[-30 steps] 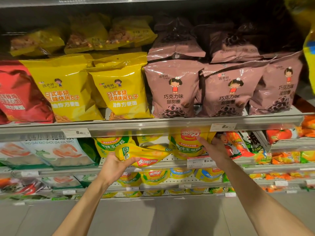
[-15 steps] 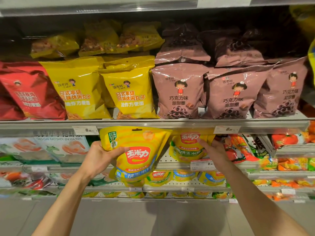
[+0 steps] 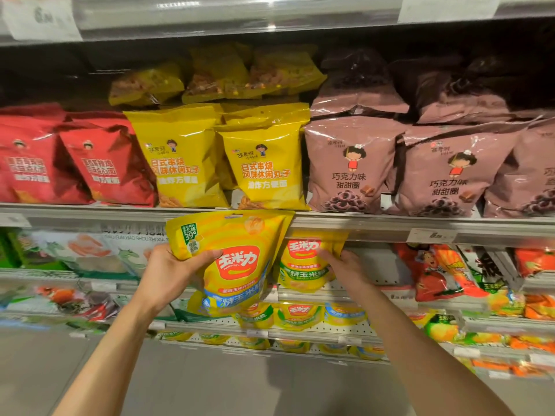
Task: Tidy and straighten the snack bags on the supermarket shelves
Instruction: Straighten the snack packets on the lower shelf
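The left hand (image 3: 168, 274) gripped a yellow corn snack bag (image 3: 237, 262) upright while the right hand (image 3: 345, 270) held a hanging corn bag (image 3: 303, 262).

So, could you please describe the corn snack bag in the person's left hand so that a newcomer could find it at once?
Start at the shelf edge below the yellow and brown bags. Just under it, left of centre, the left hand grips a yellow corn snack bag by its left side. Unlike the similar hanging bag that the right hand touches, it sits forward, larger in view, tilted, overlapping the shelf edge.
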The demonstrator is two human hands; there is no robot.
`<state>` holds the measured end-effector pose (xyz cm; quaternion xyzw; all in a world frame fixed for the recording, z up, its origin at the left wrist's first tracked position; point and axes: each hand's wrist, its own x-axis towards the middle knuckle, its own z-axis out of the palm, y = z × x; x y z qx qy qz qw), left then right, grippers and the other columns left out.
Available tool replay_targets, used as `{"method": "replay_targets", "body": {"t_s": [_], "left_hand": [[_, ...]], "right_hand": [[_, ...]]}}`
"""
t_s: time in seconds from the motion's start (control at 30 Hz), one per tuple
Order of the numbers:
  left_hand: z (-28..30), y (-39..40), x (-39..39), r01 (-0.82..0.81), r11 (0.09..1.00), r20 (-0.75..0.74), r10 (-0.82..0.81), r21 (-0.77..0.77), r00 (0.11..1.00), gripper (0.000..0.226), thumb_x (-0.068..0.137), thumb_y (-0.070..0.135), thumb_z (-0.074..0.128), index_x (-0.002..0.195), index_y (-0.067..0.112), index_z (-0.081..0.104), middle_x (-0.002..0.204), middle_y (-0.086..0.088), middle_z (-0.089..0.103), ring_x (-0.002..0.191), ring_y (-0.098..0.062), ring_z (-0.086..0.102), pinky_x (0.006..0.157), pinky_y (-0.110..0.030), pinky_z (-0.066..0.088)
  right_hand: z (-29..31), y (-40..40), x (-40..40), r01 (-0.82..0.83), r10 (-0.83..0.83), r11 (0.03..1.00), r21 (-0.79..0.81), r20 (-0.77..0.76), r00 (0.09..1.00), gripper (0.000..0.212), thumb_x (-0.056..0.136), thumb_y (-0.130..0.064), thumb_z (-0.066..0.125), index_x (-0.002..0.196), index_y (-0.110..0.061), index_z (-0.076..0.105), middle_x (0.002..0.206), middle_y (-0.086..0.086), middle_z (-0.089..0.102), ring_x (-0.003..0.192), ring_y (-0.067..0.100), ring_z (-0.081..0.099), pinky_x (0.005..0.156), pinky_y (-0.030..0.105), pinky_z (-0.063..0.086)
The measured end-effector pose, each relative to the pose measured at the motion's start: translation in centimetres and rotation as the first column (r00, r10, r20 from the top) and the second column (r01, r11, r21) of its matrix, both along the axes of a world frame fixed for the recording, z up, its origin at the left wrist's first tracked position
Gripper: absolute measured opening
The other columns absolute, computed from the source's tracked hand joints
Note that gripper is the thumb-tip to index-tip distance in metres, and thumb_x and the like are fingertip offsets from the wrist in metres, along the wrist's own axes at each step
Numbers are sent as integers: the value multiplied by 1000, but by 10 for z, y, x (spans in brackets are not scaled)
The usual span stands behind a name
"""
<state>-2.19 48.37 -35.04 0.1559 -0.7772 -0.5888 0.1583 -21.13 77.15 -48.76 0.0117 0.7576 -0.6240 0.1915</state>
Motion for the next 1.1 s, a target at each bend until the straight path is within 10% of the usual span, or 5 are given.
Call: {"method": "replay_targets", "body": {"t_s": [0.2, 0.5, 0.7, 0.9, 1.1], "left_hand": [[0, -4, 4, -22, 1000, 2, 22, -1, 1000, 20, 74, 24, 83, 88, 10, 79, 81, -9, 80, 57, -36, 74, 47, -42, 61], [-8, -2, 2, -10, 999, -15, 10, 33, 1000, 16, 75, 25, 82, 88, 16, 80, 85, -5, 81, 62, -32, 76, 46, -39, 61], [-13, -2, 1, -5, 999, -6, 5, 38, 1000, 23, 75, 26, 82, 95, 15, 78, 88, -3, 81, 68, -30, 78, 46, -38, 61], [-19, 4, -3, 12, 999, 0, -12, 52, 1000, 22, 74, 24, 83, 94, 14, 78, 88, -4, 81, 66, -29, 77, 48, -36, 61], [-38, 43, -20, 67, 992, 37, -71, 104, 997, 12, 80, 14, 81, 92, 17, 79, 88, 0, 81, 76, -21, 79, 56, -31, 63]], "right_hand": [[3, -31, 5, -60, 62, 996, 68, -25, 998, 26, 96, -45, 67, 98, -19, 72, 111, 15, 74, 104, 28, 70, 93, 47, 54], [6, -16, 8, -24, 25, 1000, 7, -111, 994, 6, 100, -15, 65, 102, -11, 70, 107, 15, 74, 86, 19, 65, 60, 14, 50], [13, -24, 11, -44, 44, 999, 6, -107, 993, 5, 100, -13, 65, 101, -16, 68, 106, 6, 72, 99, 24, 70, 80, 25, 55], [23, 0, 15, 27, -31, 999, -35, -95, 995, 11, 96, -7, 69, 99, -16, 64, 96, -3, 65, 83, 0, 63, 67, 4, 46], [42, 54, 24, -231, 239, 968, 99, -69, 969, 40, 92, -2, 73, 130, -2, 61, 127, 13, 66, 118, 25, 63, 86, 8, 48]]}}
